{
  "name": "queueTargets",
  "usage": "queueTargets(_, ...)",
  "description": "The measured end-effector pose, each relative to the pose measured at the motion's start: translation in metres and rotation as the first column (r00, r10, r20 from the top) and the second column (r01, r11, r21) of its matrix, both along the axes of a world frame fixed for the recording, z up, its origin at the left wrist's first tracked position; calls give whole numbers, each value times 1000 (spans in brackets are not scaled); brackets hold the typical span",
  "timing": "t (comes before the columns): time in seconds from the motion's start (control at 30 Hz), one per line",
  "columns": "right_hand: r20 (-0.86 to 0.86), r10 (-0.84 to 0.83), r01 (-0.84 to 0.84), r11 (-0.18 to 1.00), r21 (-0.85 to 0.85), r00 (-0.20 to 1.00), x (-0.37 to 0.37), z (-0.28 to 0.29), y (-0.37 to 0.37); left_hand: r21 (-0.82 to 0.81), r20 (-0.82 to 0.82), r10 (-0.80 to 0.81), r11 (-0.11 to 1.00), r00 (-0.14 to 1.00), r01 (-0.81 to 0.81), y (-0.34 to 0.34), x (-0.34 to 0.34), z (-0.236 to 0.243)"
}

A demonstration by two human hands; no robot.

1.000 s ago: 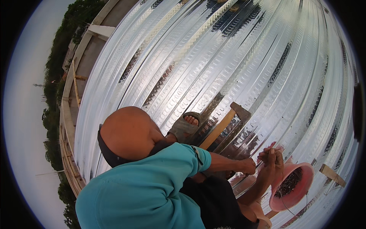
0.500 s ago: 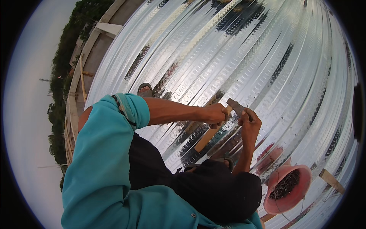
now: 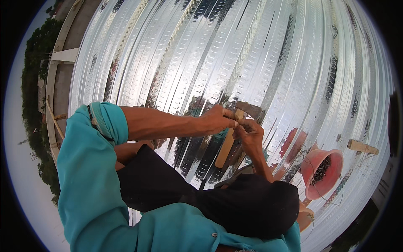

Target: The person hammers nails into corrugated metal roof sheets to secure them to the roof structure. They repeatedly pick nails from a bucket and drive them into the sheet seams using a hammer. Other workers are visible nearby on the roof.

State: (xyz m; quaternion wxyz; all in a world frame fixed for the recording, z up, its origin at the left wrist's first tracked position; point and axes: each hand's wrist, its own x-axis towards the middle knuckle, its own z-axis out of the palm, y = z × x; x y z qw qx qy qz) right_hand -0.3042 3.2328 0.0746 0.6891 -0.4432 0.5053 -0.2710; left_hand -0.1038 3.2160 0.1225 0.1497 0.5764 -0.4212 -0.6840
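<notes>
My left hand (image 3: 216, 121) and my right hand (image 3: 250, 133) come together over a hammer (image 3: 225, 149), fingertips meeting. Both hands are closed in a pinch; whatever is between their fingers is too small or hidden to make out. The hammer has a pale wooden handle and a dark metal head (image 3: 248, 109), which shows just beyond my fingers. Whether the hammer lies on the ribbed metal sheets (image 3: 201, 63) or is partly held, I cannot tell.
A reddish pail (image 3: 310, 176) of dark nails stands to the right, with a wire handle. Beside it lies a short wood block (image 3: 362, 147). Another orange container (image 3: 305, 217) shows by my knee. A concrete edge (image 3: 50, 84) with timber runs along the left, trees beyond.
My right hand has left the hammer head and my left hand the upper handle; their fingertips now meet. The view has turned, shifting the pail and the sheets.
</notes>
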Motion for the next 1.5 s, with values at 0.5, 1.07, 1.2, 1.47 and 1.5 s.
queueTargets(0.5, -687, 430, -235, 901, 364, 586, 18, -18, 45, -64, 68, -330, 940, 942, 334, -109, 233, -66)
queueTargets(1.07, -856, 210, -3, 972, 237, 473, 11, -111, 64, -437, 357, -297, 785, 886, 440, -18, 262, -197)
queueTargets(1.2, -837, 151, 161, 949, 272, 526, 11, -77, 42, -343, 149, -89, 929, 985, 135, -22, 263, -174)
queueTargets(1.47, -660, -24, 294, 907, 301, 751, 88, -2, 7, -494, 23, -79, 866, 997, 80, -54, 273, -163)
queueTargets(1.5, -634, -6, 264, 913, 313, 773, 103, 1, 2, -488, 70, -82, 866, 994, 106, -54, 285, -164)
